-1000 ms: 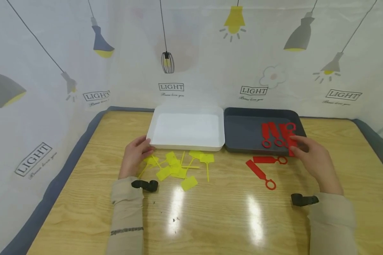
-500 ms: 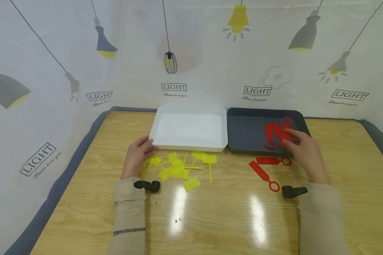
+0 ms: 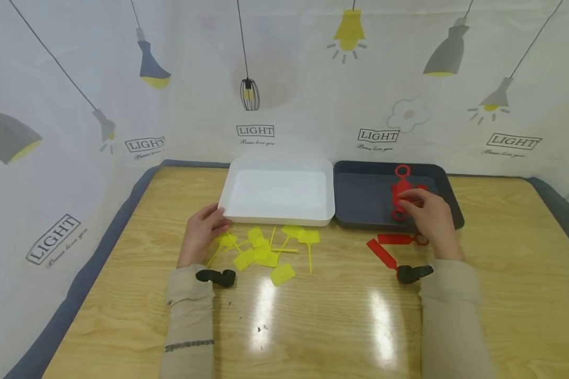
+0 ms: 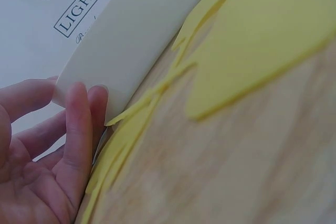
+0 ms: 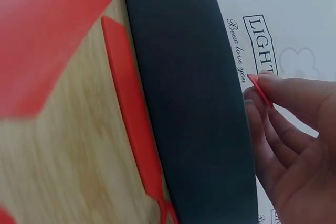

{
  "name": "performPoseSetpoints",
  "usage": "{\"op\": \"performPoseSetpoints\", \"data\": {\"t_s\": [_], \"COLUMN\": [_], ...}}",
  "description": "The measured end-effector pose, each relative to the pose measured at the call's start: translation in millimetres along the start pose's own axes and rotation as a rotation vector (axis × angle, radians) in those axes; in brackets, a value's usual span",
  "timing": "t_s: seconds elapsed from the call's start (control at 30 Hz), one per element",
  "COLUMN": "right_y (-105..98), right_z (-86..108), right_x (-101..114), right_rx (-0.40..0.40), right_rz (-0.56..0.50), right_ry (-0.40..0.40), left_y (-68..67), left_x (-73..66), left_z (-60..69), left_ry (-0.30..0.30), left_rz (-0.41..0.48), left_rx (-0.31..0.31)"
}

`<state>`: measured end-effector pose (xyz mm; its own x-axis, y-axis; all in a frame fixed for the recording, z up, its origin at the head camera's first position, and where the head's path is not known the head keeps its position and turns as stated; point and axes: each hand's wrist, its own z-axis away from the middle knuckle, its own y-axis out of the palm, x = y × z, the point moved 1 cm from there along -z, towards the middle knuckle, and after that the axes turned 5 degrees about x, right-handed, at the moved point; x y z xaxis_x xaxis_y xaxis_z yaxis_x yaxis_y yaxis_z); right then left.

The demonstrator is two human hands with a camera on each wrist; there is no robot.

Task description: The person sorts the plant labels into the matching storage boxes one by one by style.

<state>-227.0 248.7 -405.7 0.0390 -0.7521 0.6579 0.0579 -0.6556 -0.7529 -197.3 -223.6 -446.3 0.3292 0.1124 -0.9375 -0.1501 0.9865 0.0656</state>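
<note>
My left hand (image 3: 200, 231) holds the near left corner of the white tray (image 3: 277, 219); the left wrist view has its fingers (image 4: 77, 124) against the tray's outer wall. Beside that hand, several yellow tags (image 3: 283, 275) with thin stems lie in a loose heap on the table. My right hand (image 3: 429, 213) is over the dark grey tray (image 3: 360, 197) and pinches a red tag (image 3: 402, 171) with a ring at its far end. Other red tags (image 3: 398, 216) lie beneath it in that tray, partly hidden by the hand.
Two more red tags (image 3: 394, 239) lie on the wooden table (image 3: 322, 321) in front of the grey tray; my wrist camera covers one ring. Both trays stand side by side at the back, before a white curtain (image 3: 303, 79) printed with lamps.
My right hand has moved left over the grey tray with the red tag, whose ring has swung to the far end. The left hand stays at the white tray's corner.
</note>
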Motion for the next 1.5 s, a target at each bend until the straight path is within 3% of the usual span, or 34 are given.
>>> {"op": "performPoseSetpoints", "data": {"t_s": [0.37, 0.67, 1.03, 1.5], "right_y": [19.6, 23.4, 23.4, 26.1], "right_z": [-12.8, -14.1, -17.1, -16.7], "right_x": [-0.2, -4.8, -1.6, 0.6], "right_rx": [-0.009, 0.087, 0.140, 0.147], "right_rz": [0.022, 0.054, 0.102, 0.157], "right_ry": [-0.006, 0.034, -0.016, -0.020], "left_y": [-2.4, -0.9, -1.9, 4.9], "left_x": [1.4, 3.1, 0.7, -14.1], "left_z": [-0.3, -2.8, -2.3, 12.2], "left_ry": [0.033, 0.018, 0.030, 0.018], "left_rz": [0.023, 0.015, 0.018, -0.006], "left_rx": [0.025, 0.028, 0.019, 0.046]}}
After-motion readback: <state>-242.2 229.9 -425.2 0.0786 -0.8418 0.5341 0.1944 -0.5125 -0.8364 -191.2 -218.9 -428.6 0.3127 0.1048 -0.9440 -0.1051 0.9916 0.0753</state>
